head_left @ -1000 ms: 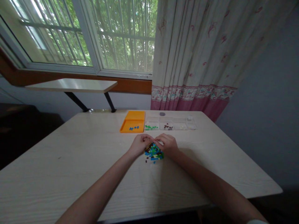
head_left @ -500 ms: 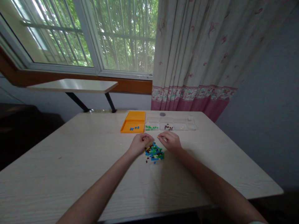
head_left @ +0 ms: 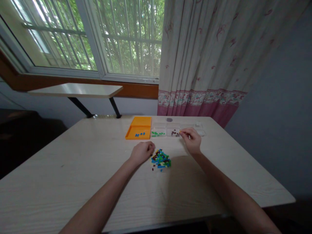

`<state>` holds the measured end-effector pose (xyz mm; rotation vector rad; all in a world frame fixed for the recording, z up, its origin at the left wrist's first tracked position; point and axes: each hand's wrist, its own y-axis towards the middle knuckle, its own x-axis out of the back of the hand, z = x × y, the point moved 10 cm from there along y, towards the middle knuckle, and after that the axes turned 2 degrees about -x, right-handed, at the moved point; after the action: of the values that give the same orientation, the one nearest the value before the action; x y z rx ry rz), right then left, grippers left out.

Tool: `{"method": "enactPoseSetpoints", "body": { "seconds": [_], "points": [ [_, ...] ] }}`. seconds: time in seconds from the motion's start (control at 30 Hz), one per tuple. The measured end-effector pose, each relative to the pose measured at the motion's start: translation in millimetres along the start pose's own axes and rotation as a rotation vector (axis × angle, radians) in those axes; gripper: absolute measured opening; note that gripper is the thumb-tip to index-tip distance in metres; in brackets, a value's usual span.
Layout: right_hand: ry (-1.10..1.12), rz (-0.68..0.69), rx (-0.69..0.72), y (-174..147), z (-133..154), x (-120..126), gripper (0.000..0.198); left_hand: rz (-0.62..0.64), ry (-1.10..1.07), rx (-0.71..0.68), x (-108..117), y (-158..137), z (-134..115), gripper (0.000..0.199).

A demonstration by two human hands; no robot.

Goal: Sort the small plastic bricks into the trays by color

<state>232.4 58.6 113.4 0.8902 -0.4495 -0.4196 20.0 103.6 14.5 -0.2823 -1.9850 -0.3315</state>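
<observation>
Right hand (head_left: 192, 140) overlaps clear trays (head_left: 173, 125) beside orange box (head_left: 138, 128)

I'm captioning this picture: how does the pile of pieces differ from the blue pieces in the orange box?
The pile mixes blue, green, dark brown and pale yellow; the boxed pieces in the orange box are all blue. The pile is a dense heap of many pieces; the boxed pieces are few and spread out. The pile lies on the table beside the left hand; the boxed pieces lie farther off. Both consist of small pieces.
</observation>
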Motion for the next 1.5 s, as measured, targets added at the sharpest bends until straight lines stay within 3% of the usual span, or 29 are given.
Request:
{"method": "enactPoseSetpoints", "body": {
  "seconds": [0.37, 0.5, 0.67, 0.8, 0.93, 1.1, 1.2, 1.3, 1.4, 1.5],
  "points": [
    [-0.035, 0.063, -0.025, -2, -5, -7, 0.015, -0.014, 0.005, -0.013, 1, 0, 0, 0.026],
    [-0.193, 0.119, -0.093, 6, -45, -2, 0.022, -0.006, 0.008, 0.007, 2, 0, -1, 0.026],
    [-0.564, 0.107, -0.351, 11, -129, 47, 0.027, -0.019, 0.011, 0.003, 4, 0, 0, 0.025],
    [-0.824, 0.131, -0.578, 2, -176, 87, 0.025, -0.027, 0.005, 0.008, 5, 0, 3, 0.025],
    [-0.887, 0.161, -0.673, -6, -193, 100, 0.027, -0.027, -0.002, -0.029, 4, 1, 3, 0.026],
    [-0.881, 0.113, -0.660, -6, -191, 103, 0.028, -0.033, -0.008, -0.075, 5, 3, 5, 0.026],
    [-0.842, 0.076, -0.597, -1, -179, 96, 0.029, -0.014, -0.031, -0.110, 7, 3, 4, 0.026],
    [-0.687, 0.128, -0.427, 6, -155, 68, 0.032, 0.031, -0.065, -0.163, 8, 2, 1, 0.026],
    [-0.501, 0.312, -0.281, 4, -123, 24, 0.030, 0.124, -0.108, -0.216, 5, 0, -2, 0.023],
    [-0.354, 0.620, -0.208, -16, -91, -25, 0.025, 0.221, -0.159, -0.258, 0, -3, -5, 0.019]
  ]
}}
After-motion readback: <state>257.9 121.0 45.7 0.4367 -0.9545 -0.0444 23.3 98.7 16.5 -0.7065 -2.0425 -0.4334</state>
